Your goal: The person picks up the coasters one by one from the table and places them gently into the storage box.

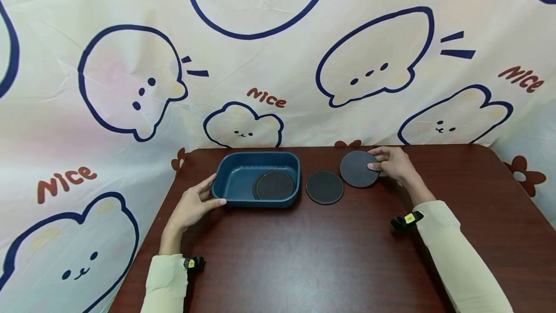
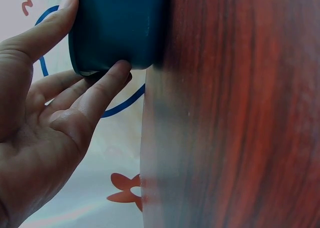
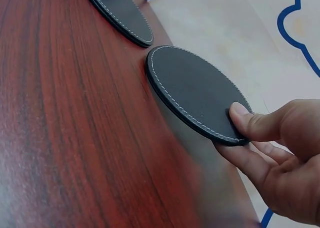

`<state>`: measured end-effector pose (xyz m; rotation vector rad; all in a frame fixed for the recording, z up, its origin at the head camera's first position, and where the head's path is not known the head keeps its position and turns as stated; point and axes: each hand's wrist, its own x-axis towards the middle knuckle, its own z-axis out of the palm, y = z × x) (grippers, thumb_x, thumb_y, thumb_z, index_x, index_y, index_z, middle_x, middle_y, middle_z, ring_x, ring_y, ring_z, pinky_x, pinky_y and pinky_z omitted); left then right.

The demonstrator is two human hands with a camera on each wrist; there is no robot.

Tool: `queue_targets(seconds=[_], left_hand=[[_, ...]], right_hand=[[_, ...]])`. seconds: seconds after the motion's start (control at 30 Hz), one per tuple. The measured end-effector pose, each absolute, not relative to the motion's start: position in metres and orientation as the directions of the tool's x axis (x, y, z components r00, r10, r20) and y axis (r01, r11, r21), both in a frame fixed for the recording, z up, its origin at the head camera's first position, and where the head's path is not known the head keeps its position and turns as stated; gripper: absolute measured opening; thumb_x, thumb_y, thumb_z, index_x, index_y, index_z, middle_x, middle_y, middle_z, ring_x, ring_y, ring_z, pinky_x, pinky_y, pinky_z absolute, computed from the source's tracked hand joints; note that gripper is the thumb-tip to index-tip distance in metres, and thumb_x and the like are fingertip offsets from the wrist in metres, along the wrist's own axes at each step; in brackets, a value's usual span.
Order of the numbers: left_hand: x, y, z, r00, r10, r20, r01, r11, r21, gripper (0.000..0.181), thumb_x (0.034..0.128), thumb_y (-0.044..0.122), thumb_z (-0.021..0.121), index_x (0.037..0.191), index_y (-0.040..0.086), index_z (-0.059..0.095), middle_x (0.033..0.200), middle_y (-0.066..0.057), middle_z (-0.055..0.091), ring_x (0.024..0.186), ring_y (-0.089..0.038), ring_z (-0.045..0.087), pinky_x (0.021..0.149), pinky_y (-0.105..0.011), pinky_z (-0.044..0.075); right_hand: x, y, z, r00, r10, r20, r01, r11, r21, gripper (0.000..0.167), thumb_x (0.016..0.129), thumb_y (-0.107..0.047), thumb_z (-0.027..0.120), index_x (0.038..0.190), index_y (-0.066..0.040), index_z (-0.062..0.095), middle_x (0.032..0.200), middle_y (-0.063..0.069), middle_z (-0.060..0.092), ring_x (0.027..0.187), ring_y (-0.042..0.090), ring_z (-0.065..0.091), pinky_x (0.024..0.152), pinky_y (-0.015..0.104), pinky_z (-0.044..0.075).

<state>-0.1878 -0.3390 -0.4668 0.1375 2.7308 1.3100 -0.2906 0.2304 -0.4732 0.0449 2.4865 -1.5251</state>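
Note:
A dark blue rectangular container [image 1: 234,203] stands near the table's back edge, with round black coasters [image 1: 275,186] lying in its right half. My left hand [image 1: 194,206] holds the container at its left end. In the left wrist view, the thumb is at the rim and the fingers [image 2: 102,95] lie against the side. A black coaster [image 1: 325,188] lies flat just right of the container. My right hand [image 1: 393,164] pinches another coaster [image 3: 195,90] by its right edge, thumb on top and fingers beneath. White stitching runs around this coaster, which looks tilted and partly raised off the table.
The dark brown wooden table [image 1: 304,260] carries all of these things. Behind it hangs a pale cloth [image 1: 278,71] printed with blue cartoon outlines and red lettering. Each wrist wears a black strap with a small device.

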Motion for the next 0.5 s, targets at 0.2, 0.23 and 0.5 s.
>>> queue_targets(seconds=[0.2,0.23,0.5], left_hand=[[-0.187,-0.339,-0.468,-0.99,0.127,-0.066,0.027,0.617,0.786,0.091,0.0986,0.029,0.081,0.171,0.011,0.028,0.166,-0.025,0.045,0.145,-0.044,0.056,0.112,-0.06,0.052],[-0.188,-0.338,-0.468,-0.99,0.128,-0.065,0.029,0.618,0.785,0.091,0.0988,0.029,0.081,0.171,0.011,0.028,0.166,-0.025,0.045,0.145,-0.044,0.056,0.112,-0.06,0.052],[-0.188,-0.339,-0.467,-0.99,0.126,-0.063,0.03,0.622,0.783,0.09,0.0991,0.027,0.081,0.171,0.011,0.028,0.166,-0.025,0.045,0.146,-0.043,0.055,0.113,-0.06,0.051]], right_hand=[[-0.29,0.237,-0.479,-0.969,-0.104,-0.223,0.166,0.392,-0.905,0.056,0.102,-0.008,0.073,0.154,0.001,0.054,0.133,0.026,0.07,0.085,0.009,0.076,0.075,0.028,0.065],[-0.29,0.238,-0.48,-0.969,-0.106,-0.223,0.168,0.379,-0.91,0.057,0.102,-0.008,0.073,0.154,0.001,0.053,0.13,0.024,0.071,0.084,0.008,0.076,0.074,0.028,0.065],[-0.29,0.242,-0.483,-0.961,-0.101,-0.259,0.219,0.301,-0.928,0.059,0.104,-0.01,0.071,0.158,0.0,0.048,0.115,0.003,0.074,0.083,0.004,0.076,0.075,0.025,0.065]])
